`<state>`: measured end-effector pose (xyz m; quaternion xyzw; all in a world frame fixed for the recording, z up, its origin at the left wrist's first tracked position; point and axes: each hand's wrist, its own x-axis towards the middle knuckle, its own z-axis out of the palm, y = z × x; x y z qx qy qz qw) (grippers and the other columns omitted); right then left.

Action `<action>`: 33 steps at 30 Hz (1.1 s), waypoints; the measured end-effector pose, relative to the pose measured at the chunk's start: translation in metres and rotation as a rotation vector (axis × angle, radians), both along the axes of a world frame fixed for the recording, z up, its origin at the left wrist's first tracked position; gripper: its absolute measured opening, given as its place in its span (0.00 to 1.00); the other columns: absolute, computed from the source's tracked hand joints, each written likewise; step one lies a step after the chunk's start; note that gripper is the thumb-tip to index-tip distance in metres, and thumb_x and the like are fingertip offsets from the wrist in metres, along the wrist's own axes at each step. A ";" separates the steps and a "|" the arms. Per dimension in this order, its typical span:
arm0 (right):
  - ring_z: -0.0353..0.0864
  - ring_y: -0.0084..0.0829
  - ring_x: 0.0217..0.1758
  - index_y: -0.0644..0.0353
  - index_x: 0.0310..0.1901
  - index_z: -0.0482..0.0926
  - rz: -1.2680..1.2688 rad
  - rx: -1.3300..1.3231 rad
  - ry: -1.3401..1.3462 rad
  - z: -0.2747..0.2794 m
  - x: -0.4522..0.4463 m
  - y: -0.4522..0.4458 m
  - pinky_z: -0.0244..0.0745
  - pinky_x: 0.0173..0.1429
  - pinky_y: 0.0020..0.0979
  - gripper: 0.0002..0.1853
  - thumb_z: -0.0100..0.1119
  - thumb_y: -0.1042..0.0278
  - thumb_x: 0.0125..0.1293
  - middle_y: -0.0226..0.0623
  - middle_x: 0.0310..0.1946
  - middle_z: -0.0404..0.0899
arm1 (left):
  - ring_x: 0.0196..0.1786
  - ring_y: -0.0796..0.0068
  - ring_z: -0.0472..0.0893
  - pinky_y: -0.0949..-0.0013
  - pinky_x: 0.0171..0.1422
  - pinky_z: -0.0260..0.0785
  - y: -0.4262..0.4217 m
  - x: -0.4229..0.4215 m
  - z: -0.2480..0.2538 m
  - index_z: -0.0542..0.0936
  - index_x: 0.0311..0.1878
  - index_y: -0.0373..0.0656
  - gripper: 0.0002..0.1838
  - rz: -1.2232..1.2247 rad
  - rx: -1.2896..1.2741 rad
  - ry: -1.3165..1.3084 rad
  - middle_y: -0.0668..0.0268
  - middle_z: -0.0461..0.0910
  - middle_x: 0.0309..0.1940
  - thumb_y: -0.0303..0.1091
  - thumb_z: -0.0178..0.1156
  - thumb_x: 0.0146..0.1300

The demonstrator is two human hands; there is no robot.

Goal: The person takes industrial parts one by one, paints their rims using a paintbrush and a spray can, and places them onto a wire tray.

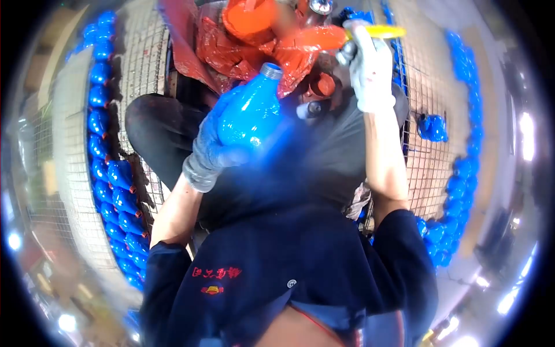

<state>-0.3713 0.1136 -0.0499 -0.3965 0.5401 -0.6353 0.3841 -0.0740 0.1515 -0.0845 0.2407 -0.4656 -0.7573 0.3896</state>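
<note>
A glossy blue bottle-shaped part (251, 115) with a threaded metal neck tilts up over my lap. My left hand (214, 144), in a grey glove stained blue, is closed round its left side. In a white glove, my right hand (370, 69) grips a brush with a yellow handle (386, 31) and a red-orange coated head (315, 39). The brush lies level, above and to the right of the blue part, apart from it. Behind it stands an orange-red paint container (250, 22) on red-smeared sheeting (222, 52).
Rows of blue parts line the left (99, 121) and right (462, 191) over wire mesh (428, 173). A single blue part (432, 128) lies right of my knee. A small red cup (322, 85) and a dark-topped small bottle (310, 110) stand between my legs.
</note>
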 end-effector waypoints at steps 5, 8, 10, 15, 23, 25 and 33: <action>0.68 0.20 0.23 0.59 0.47 0.79 -0.091 -0.001 -0.567 -0.035 0.003 0.014 0.67 0.29 0.26 0.09 0.62 0.63 0.73 0.26 0.23 0.69 | 0.68 0.62 0.75 0.57 0.75 0.65 -0.010 -0.014 0.021 0.57 0.77 0.34 0.71 -0.008 -0.044 0.031 0.56 0.71 0.68 0.65 0.82 0.34; 0.66 0.22 0.22 0.60 0.45 0.78 -0.173 0.036 -0.659 -0.041 0.007 0.025 0.65 0.29 0.28 0.09 0.62 0.64 0.73 0.27 0.23 0.67 | 0.68 0.59 0.75 0.56 0.74 0.67 -0.011 -0.017 0.025 0.54 0.78 0.35 0.76 0.013 -0.028 0.047 0.54 0.71 0.68 0.68 0.82 0.31; 0.66 0.22 0.22 0.60 0.45 0.78 -0.148 0.014 -0.669 -0.045 0.007 0.030 0.65 0.29 0.28 0.09 0.62 0.64 0.73 0.27 0.23 0.67 | 0.69 0.59 0.74 0.56 0.74 0.67 -0.012 -0.018 0.029 0.53 0.78 0.36 0.76 0.021 -0.017 0.070 0.54 0.70 0.68 0.67 0.83 0.30; 0.68 0.23 0.22 0.62 0.46 0.77 -0.108 -0.019 -0.690 -0.047 0.006 0.036 0.67 0.30 0.28 0.09 0.61 0.65 0.73 0.28 0.23 0.69 | 0.69 0.59 0.74 0.56 0.74 0.67 -0.013 -0.020 0.039 0.54 0.78 0.37 0.75 0.021 -0.036 0.100 0.54 0.70 0.69 0.64 0.84 0.30; 0.81 0.21 0.35 0.64 0.50 0.81 -0.140 -0.183 -0.044 -0.035 -0.011 0.039 0.77 0.39 0.24 0.10 0.64 0.77 0.68 0.34 0.37 0.83 | 0.71 0.56 0.72 0.54 0.80 0.61 -0.015 -0.016 0.039 0.60 0.75 0.37 0.64 0.054 0.278 0.289 0.53 0.68 0.70 0.68 0.77 0.43; 0.83 0.21 0.39 0.65 0.50 0.83 -0.092 -0.134 0.137 -0.017 -0.016 0.031 0.78 0.44 0.23 0.10 0.63 0.79 0.68 0.34 0.42 0.85 | 0.68 0.52 0.73 0.56 0.65 0.77 -0.039 -0.010 0.024 0.61 0.75 0.40 0.55 0.059 0.386 0.561 0.48 0.68 0.70 0.68 0.69 0.55; 0.83 0.28 0.49 0.60 0.56 0.81 0.029 -0.053 0.464 -0.084 -0.071 -0.098 0.77 0.56 0.28 0.15 0.60 0.77 0.69 0.34 0.46 0.85 | 0.36 0.69 0.72 0.71 0.34 0.70 -0.134 0.003 0.035 0.58 0.76 0.43 0.49 -0.194 0.394 0.770 0.47 0.69 0.66 0.67 0.60 0.64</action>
